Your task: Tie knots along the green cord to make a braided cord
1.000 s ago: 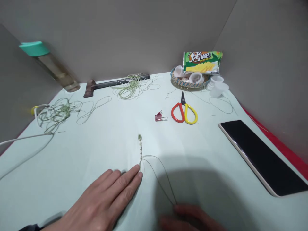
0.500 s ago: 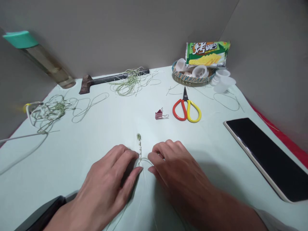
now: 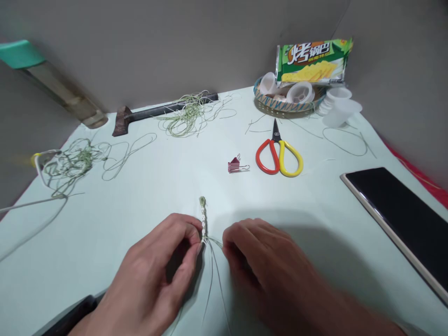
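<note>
1. Since a second ago, the right hand (image 3: 262,256) has moved forward, pinching strands (image 3: 214,241).
2. I see the left hand (image 3: 157,266) pinching the braided cord (image 3: 204,220), on the table (image 3: 157,186) between both hands.

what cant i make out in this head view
In the head view:
Right hand: whether it pinches the thin cords is hidden by the hand itself.
Braided cord: separate knots too small to tell.
Phone: cut off by the right edge.
Bottle cap: cut off by the left edge.
Hammer handle: partly hidden by the cord tangle.
</note>
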Tool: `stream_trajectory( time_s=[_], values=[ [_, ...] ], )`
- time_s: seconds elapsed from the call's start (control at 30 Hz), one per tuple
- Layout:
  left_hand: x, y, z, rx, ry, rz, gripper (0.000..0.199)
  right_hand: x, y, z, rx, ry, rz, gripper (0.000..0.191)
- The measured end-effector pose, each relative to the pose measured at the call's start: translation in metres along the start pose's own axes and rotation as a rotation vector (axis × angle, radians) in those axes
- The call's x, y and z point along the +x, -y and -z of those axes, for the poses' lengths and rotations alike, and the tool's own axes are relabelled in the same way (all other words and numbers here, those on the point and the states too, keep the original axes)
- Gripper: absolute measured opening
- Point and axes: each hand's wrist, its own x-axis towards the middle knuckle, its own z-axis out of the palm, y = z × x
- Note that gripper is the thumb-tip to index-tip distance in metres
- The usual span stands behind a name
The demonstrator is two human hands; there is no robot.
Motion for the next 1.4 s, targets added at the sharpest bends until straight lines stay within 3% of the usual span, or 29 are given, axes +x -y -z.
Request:
stream_trajectory(
  time_s=[0.17,0.27,0.37,0.7,1.03,1.13,1.23,1.4],
  values=[
    [-0.003,0.009,0.001,-0.354,0.091,0.273,0.029,-0.002,0.004,0.005,0.089,0.092,-0.114,0.021],
    [0.000,0.008,0.002,-0.608,0.183,0.472,0.033,-0.005,0.006,0.009,0.078,0.083,-0.117,0.023],
    [0.007,0.002,0.003,-0.788,0.207,0.576,0.034,-0.005,0.007,0.013,0.064,0.090,-0.093,0.028],
    [0.009,0.002,0.006,-0.838,0.216,0.705,0.045,-0.003,0.007,0.017,0.052,0.102,-0.085,0.029],
    [0.012,0.002,0.005,-0.813,0.268,0.700,0.049,0.001,0.005,0.007,0.053,0.066,-0.117,0.021],
    [0.013,0.002,0.005,-0.782,0.276,0.699,0.049,0.004,0.005,0.005,0.051,0.124,-0.118,0.016],
    [0.012,0.002,0.004,-0.761,0.291,0.682,0.045,0.006,0.005,0.003,0.074,0.189,-0.124,0.023],
    [0.010,0.004,0.007,-0.736,0.291,0.673,0.041,0.004,0.004,0.002,0.122,0.122,-0.106,0.026]
  ],
)
